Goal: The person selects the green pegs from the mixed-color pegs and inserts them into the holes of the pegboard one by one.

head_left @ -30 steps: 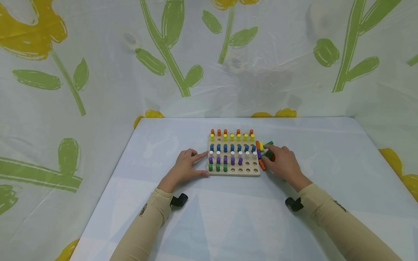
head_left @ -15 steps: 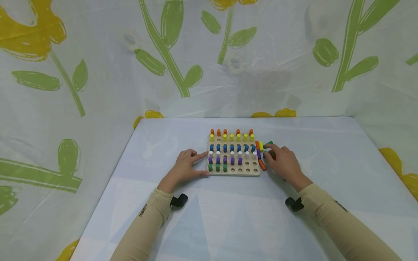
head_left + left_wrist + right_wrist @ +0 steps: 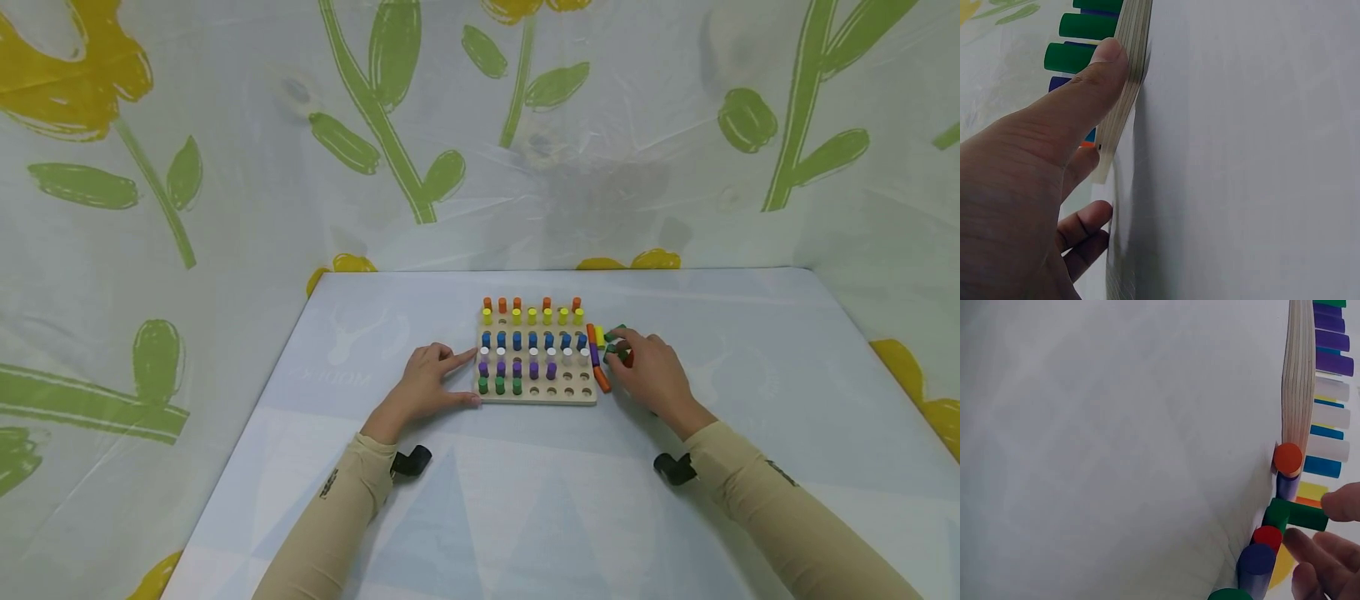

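A wooden pegboard [image 3: 543, 399] lies on the table with rows of orange, yellow, blue, white, purple and green pegs standing in it. My left hand [image 3: 427, 379] rests at its left side, fingers extended; the thumb [image 3: 1107, 56] lies along the board's edge beside the green pegs. To the right of the board, my right hand [image 3: 652, 375] pinches a green peg [image 3: 1311, 516] between thumb and fingers, above the loose pegs. Close by it lie an orange peg [image 3: 1288, 459], a red peg [image 3: 1267, 537] and a dark blue-purple peg [image 3: 1255, 565]. The palm hides part of this pile in the head view.
Loose orange [image 3: 602, 380], purple [image 3: 595, 355] and yellow [image 3: 600, 335] pegs lie along the board's right edge. Several holes at the board's front right hold no pegs. A floral sheet [image 3: 600, 192] rises behind the table's far edge.
My right fingertips have shifted slightly among the green pegs, and the green peg between them has turned a little. My left hand and the board have stayed in place.
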`<state>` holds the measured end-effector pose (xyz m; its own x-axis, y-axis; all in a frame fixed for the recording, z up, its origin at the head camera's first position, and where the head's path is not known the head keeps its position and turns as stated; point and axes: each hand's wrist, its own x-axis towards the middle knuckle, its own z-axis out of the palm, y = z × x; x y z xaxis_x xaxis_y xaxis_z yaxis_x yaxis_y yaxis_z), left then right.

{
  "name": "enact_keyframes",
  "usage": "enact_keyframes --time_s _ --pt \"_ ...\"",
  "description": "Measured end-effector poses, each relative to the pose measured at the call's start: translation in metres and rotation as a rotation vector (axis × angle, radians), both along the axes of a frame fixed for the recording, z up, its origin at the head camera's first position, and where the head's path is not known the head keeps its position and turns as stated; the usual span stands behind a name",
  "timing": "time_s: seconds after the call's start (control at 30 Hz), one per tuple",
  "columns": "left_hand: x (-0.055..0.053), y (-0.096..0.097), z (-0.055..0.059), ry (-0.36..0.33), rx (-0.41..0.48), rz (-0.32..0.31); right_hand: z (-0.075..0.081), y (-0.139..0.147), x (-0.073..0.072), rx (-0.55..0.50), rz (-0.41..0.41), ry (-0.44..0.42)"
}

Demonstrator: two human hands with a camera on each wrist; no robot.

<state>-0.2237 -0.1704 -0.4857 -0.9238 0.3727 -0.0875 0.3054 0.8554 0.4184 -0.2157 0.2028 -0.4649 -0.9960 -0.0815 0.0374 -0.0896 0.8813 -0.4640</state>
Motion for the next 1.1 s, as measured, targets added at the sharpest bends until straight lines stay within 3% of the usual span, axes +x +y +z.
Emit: enact_keyframes --time_s 0.27,1.1 --pt "-0.0009 -0.0002 -0.0001 0.013 0.002 -0.016 -0.0001 0.0006 -0.0002 0.005 0.027 0.066" --pt "-0.0003 0.0 0.0002 0.008 0.002 -0.009 0.001 -0.0017 0.0008 -0.015 -0.005 0.081"
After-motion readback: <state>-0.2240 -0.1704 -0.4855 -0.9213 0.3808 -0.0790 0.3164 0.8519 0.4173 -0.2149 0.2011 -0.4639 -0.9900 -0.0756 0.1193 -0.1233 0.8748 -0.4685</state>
